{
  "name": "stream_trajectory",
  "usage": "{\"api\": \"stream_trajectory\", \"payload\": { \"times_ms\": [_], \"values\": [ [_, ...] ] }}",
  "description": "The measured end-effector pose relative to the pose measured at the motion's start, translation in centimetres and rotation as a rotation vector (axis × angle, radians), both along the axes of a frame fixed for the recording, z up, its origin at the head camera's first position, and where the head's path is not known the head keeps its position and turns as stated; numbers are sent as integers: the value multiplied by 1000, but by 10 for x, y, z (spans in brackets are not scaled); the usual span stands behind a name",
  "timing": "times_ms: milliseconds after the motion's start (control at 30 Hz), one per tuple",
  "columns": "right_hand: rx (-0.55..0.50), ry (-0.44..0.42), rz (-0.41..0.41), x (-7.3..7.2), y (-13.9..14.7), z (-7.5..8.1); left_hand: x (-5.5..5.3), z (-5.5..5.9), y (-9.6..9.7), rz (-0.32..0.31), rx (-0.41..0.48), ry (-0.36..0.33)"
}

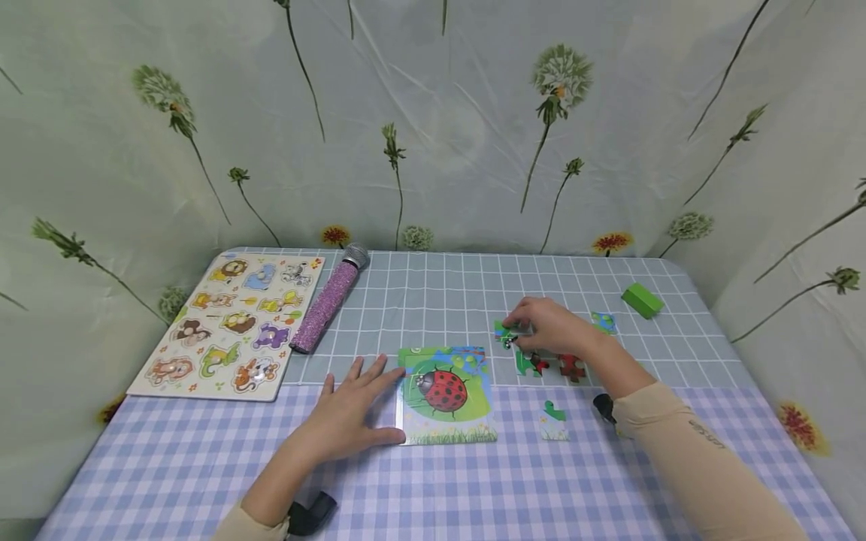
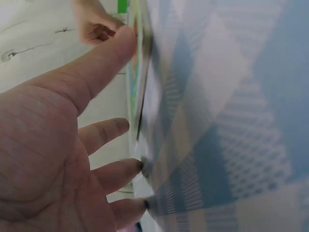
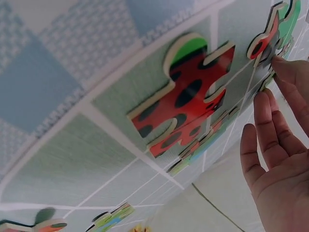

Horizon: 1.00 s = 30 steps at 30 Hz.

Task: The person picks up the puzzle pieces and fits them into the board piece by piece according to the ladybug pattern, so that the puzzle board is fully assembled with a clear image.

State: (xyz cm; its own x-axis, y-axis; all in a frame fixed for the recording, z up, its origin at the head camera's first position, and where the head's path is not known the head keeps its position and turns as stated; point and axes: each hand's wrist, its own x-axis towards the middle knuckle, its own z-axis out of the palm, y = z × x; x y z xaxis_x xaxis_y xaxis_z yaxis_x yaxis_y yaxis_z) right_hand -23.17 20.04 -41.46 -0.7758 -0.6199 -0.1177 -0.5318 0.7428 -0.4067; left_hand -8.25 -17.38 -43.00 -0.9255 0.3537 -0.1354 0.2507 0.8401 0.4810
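Note:
A square puzzle board (image 1: 444, 391) with a ladybug picture lies near the middle of the table. My left hand (image 1: 348, 413) rests at its left side, fingers spread, thumb at the board's lower left edge. To the right of the board, my right hand (image 1: 551, 327) pinches a small green puzzle piece (image 1: 502, 331) between thumb and fingertips; the right wrist view shows the pinch at its right edge. A green-and-red piece (image 1: 525, 364) lies just below that hand. Red spotted pieces (image 3: 186, 94) lie beside it, partly hidden by the wrist in the head view.
An animal peg puzzle (image 1: 226, 327) lies at the left, with a glittery pink microphone (image 1: 329, 304) alongside. A green block (image 1: 643, 300) stands at the back right near a blue-green piece (image 1: 603, 322). Another piece (image 1: 555, 422) lies on the checked cloth (image 1: 473, 488).

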Motion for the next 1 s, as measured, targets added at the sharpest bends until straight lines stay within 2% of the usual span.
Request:
{"api": "stream_trajectory", "payload": {
  "times_ms": [267,567,800,1000],
  "values": [
    [5,-6,-15,3,0,-4,2,2,-1,32,-20,-20],
    [-80,21,-30,16,-5,2,2,-1,-1,35,-44,-6],
    [-163,10,52,29,-26,7,2,-1,-1,45,-66,-4],
    [-154,28,134,37,-42,5,1,-1,1,45,-70,2]
  ]
}}
